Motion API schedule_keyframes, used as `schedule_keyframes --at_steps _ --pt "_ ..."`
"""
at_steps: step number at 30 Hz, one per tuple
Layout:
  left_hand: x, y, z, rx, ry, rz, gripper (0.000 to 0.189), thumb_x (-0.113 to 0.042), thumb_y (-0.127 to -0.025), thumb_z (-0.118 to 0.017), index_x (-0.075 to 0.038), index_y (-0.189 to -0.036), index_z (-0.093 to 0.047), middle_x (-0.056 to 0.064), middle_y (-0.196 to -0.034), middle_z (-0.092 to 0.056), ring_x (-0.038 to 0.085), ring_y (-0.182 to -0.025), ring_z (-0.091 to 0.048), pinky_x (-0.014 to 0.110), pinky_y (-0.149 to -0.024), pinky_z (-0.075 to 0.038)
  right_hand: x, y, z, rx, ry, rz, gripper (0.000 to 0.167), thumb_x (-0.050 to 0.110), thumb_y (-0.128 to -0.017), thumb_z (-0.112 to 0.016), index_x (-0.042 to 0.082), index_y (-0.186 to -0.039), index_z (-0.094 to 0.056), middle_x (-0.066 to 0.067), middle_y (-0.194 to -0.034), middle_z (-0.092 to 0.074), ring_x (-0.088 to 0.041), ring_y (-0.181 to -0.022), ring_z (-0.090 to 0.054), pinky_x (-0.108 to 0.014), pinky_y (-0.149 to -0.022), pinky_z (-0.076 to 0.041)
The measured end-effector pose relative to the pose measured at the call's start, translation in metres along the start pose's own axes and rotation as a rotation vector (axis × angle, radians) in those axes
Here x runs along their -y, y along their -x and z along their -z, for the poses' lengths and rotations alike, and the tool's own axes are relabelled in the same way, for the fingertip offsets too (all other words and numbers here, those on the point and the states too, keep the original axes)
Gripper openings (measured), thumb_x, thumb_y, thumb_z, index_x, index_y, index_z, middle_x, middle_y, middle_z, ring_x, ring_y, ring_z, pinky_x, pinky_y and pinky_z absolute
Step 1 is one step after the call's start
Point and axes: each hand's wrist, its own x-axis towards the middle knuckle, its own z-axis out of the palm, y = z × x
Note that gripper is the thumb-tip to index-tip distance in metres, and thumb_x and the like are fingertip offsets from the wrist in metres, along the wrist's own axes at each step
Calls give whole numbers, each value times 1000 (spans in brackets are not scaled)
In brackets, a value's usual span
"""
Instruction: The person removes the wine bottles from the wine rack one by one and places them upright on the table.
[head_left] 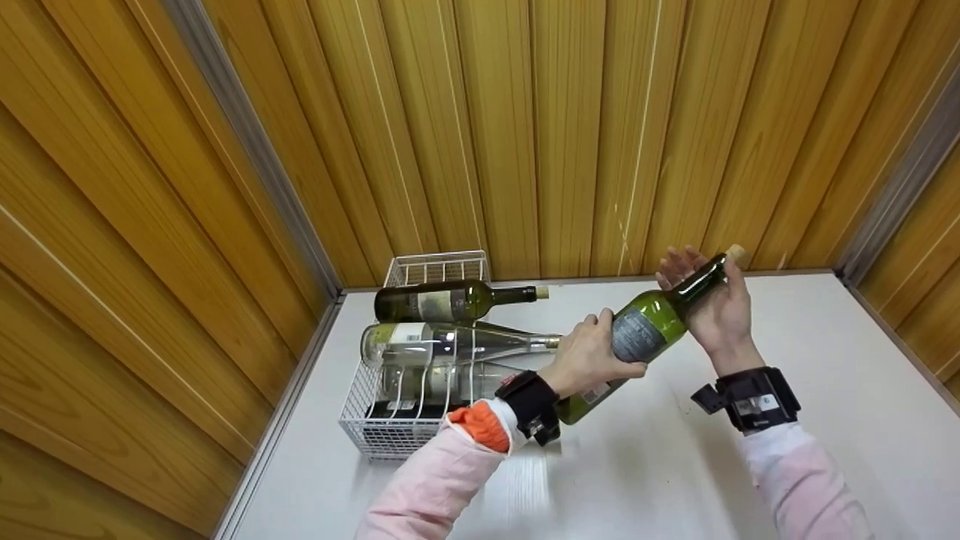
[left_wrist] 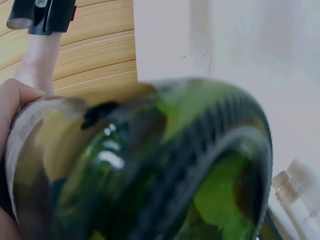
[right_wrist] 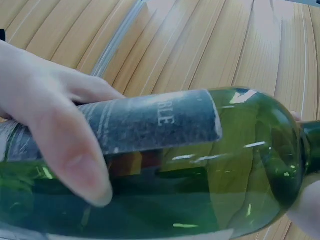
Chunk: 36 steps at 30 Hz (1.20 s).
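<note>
One green bottle (head_left: 645,326) slants from left hand (head_left: 592,352) to right hand (head_left: 724,319) | left grips its body, likely bearing weight | right, fingers loosely spread, backs the neck, seemingly steadying | wire basket (head_left: 401,442), left of both, props other bottles (head_left: 469,300) sideways

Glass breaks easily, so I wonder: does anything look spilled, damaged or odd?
Nothing stands out: no visible spill or breakage. The held bottle has its cork in, and other bottles lie sideways in the wire basket.

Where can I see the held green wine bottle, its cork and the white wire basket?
Held green wine bottle (head_left: 640,334), head view, on its label.
Its cork (head_left: 736,253), head view, exposed end.
White wire basket (head_left: 391,435), head view, near mesh wall.
</note>
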Motion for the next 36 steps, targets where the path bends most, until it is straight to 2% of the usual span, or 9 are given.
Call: schedule_keyframes --at_steps 3,5,9,11,16,21,27,31,36 --pt "-2 0 -6 0 36 8 72 -54 -61 -73 -13 -111 -42 -4 -82 -44 8 -67 -46 24 -54 -39 3 -5 -5 -10 21 -21 42 28 -98 -35 -7 -117 -47 -25 -117 -50 -37 -111 -44 -42 -102 -13" --pt "-3 0 -9 -2 67 18 72 -54 -61 -73 -13 -112 -42 -4 -82 -44 8 -67 -46 24 -53 -39 5 -8 -10 -53 57 -24 39 26 -98 -37 -8 -110 -51 -24 -108 -55 -37 -102 -51 -43 -100 -22" --pt "-6 -1 -15 -15 105 30 73 -54 -61 -73 -12 -112 -41 -4 -83 -44 7 -68 -46 22 -53 -39 8 -13 -18 -140 97 -28 32 20 -97 -40 -7 -92 -55 -19 -84 -56 -32 -77 -55 -41 -79 -42" --pt "-8 -1 -18 -21 125 35 73 -54 -62 -73 -13 -112 -41 -5 -83 -44 7 -68 -46 22 -53 -40 9 -16 -21 -157 112 -41 30 19 -97 -42 -5 -83 -53 -15 -72 -52 -27 -65 -52 -38 -67 -44" --pt "-10 -1 -27 -36 207 54 72 -51 -60 -76 -15 -110 -39 -6 -83 -42 7 -69 -46 23 -54 -40 8 -23 -31 -192 216 -86 32 12 -96 -42 1 -67 -47 -6 -54 -41 -18 -48 -43 -31 -55 -41" --pt "-10 0 -35 -65 314 53 69 -49 -60 -78 -16 -106 -37 -6 -83 -41 7 -69 -46 23 -54 -40 2 -28 -41 -252 382 -64 34 5 -94 -39 5 -61 -42 -2 -50 -36 -13 -43 -36 -27 -49 -38" --pt "-4 2 -43 -95 450 77 69 -45 -59 -80 -17 -104 -36 -7 -86 -42 7 -72 -48 24 -60 -42 -11 -33 -49 -225 548 -71 35 2 -93 -37 7 -59 -42 0 -49 -36 -12 -43 -36 -25 -46 -37" --pt "-2 4 -47 -99 494 90 68 -45 -60 -80 -18 -105 -36 -9 -88 -43 6 -74 -49 26 -62 -43 -20 -33 -51 -215 647 -58 32 0 -91 -40 7 -60 -42 0 -50 -37 -11 -42 -36 -23 -45 -35" --pt "3 3 -50 -40 589 79 68 -43 -61 -81 -18 -107 -38 -10 -89 -47 6 -80 -51 27 -69 -43 -31 -31 -52 -202 763 -29 25 -2 -88 -46 5 -64 -43 -1 -51 -37 -10 -42 -37 -21 -43 -34"
